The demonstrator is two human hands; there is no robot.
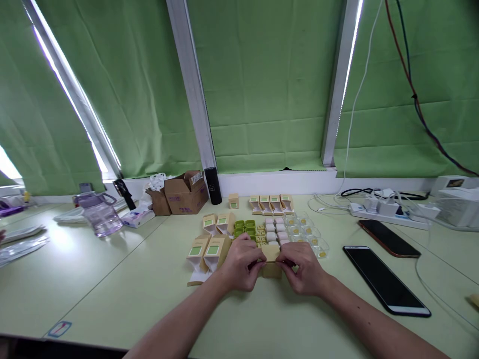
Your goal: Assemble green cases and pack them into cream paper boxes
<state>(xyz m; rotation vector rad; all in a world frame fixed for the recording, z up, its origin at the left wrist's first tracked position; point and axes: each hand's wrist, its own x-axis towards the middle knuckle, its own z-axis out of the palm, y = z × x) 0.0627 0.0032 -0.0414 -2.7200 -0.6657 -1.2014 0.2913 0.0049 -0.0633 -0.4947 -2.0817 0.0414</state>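
Both my hands meet over a small tan cardboard box (271,262) on the pale green table (112,279). My left hand (242,263) pinches its left side and my right hand (304,268) pinches its right side, fingers curled. Just behind the box lie rows of small green pieces (245,228), pink-white pieces (276,229) and clear cups with yellow contents (309,234). Open tan boxes with green labels (209,249) stand to the left of my left hand, and a row of the same boxes (271,203) stands further back.
Two dark phones (385,279) (389,238) lie at the right, with a power strip and cables (385,208) behind. A brown carton (186,193), a black cylinder (213,185) and a purple water jug (99,213) stand at the back left. Green blinds cover the windows.
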